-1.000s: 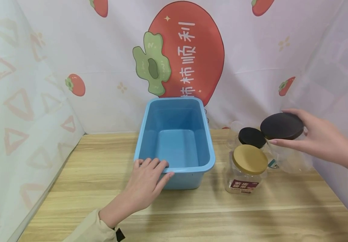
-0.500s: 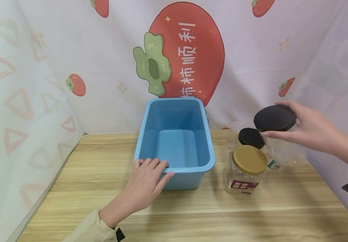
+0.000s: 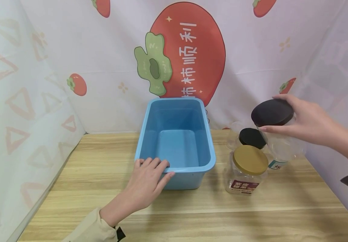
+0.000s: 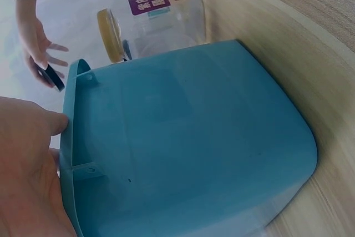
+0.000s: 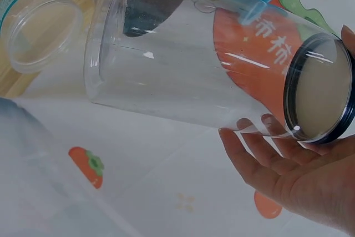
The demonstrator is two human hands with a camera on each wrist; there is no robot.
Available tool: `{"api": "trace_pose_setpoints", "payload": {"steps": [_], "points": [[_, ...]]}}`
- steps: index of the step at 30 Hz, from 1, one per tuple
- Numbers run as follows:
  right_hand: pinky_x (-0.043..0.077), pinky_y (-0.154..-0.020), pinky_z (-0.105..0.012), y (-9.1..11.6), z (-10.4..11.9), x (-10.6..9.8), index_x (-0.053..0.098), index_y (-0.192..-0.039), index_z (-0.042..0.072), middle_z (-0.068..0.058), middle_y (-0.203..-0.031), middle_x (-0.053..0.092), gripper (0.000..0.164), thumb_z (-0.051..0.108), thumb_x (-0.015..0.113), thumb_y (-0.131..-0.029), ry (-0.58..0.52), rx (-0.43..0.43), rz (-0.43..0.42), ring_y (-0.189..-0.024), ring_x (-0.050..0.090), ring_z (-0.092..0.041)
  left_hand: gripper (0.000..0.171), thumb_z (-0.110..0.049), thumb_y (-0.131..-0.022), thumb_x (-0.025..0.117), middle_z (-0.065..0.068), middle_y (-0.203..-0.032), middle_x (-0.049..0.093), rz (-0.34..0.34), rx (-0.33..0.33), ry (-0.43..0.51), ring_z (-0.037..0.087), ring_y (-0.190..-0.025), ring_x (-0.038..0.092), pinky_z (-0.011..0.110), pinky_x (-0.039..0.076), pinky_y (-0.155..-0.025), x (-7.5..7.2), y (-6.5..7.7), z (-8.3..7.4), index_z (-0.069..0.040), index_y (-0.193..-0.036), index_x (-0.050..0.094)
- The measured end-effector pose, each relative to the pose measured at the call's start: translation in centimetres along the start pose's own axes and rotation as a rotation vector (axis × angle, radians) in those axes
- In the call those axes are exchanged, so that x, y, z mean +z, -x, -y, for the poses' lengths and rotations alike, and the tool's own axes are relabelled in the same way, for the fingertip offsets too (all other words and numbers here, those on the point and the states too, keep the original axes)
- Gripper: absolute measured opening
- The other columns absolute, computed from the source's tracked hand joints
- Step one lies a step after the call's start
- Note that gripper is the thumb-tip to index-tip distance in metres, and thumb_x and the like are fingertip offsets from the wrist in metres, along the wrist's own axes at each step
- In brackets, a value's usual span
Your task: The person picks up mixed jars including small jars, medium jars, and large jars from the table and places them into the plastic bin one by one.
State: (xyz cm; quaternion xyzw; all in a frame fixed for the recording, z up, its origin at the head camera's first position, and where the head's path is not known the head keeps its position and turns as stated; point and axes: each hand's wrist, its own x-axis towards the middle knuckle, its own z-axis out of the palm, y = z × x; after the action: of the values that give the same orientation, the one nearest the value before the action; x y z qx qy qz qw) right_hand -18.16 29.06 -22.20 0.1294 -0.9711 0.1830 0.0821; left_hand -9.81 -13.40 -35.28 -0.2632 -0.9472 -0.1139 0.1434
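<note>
My left hand [image 3: 146, 185] grips the near rim of an upright blue plastic tub [image 3: 189, 169], fingers over the edge and thumb outside, as the left wrist view also shows. At the right, my right hand [image 3: 310, 121] holds a tall clear plastic jar [image 5: 177, 70] by its black screw lid [image 3: 272, 112], raised above the table and tilted. Through the jar's clear wall nothing shows inside. Just left of and below it stand a jar with a gold lid [image 3: 250, 159] and purple label, and behind that a jar with a smaller black lid [image 3: 252, 137].
A clear container [image 3: 234, 136] stands behind these jars, near the back wall. A teal label [image 3: 277, 164] shows low beneath the held jar. The wooden table [image 3: 174, 218] meets a printed cloth backdrop [image 3: 107, 111] at the back and cloth on both sides.
My right hand has lifted the black-lidded clear jar and brought it slightly left; more of the teal label below now shows. My left hand and the tub have stayed put.
</note>
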Motion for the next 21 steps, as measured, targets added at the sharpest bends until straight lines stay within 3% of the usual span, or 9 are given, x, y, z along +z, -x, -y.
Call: {"api": "trace_pose_setpoints", "payload": {"steps": [5, 12, 17, 21], "points": [[0.043, -0.086, -0.064, -0.3, 0.7, -0.4, 0.037, -0.157, 0.001, -0.035, -0.141, 0.054, 0.103, 0.044, 0.091, -0.08, 0.001, 0.018, 0.021, -0.119, 0.054, -0.055, 0.026, -0.039, -0.109, 0.057, -0.003, -0.092, 0.061, 0.004, -0.001, 0.0, 0.018, -0.081, 0.05, 0.043, 0.038, -0.084, -0.1, 0.0, 0.0, -0.015, -0.114, 0.066], [0.046, -0.077, -0.053, -0.7, 1.5, -0.8, 0.04, -0.156, 0.003, -0.032, -0.133, 0.06, 0.102, 0.045, 0.092, -0.079, 0.018, -0.001, 0.013, -0.108, 0.062, -0.051, 0.026, -0.039, -0.109, 0.057, -0.003, -0.093, 0.06, 0.009, -0.004, -0.003, 0.018, -0.082, 0.05, 0.044, 0.038, -0.084, -0.1, 0.0, -0.1, -0.015, -0.114, 0.065], [0.044, -0.086, -0.064, -1.0, 2.0, -0.9, 0.038, -0.157, 0.005, -0.033, -0.136, 0.058, 0.102, 0.046, 0.092, -0.08, 0.001, 0.004, 0.037, -0.115, 0.058, -0.053, 0.026, -0.039, -0.109, 0.057, -0.003, -0.093, 0.06, 0.019, -0.016, 0.001, 0.018, -0.082, 0.05, 0.044, 0.038, -0.085, -0.1, 0.0, -0.1, -0.016, -0.114, 0.065], [0.044, -0.085, -0.063, -1.2, 2.4, -1.0, 0.039, -0.157, 0.006, -0.031, -0.132, 0.061, 0.101, 0.046, 0.091, -0.081, -0.01, 0.001, 0.036, -0.115, 0.059, -0.052, 0.026, -0.04, -0.109, 0.056, -0.003, -0.093, 0.06, 0.024, -0.021, 0.003, 0.018, -0.081, 0.049, 0.044, 0.038, -0.085, -0.1, 0.0, -0.1, -0.016, -0.114, 0.065]]}}
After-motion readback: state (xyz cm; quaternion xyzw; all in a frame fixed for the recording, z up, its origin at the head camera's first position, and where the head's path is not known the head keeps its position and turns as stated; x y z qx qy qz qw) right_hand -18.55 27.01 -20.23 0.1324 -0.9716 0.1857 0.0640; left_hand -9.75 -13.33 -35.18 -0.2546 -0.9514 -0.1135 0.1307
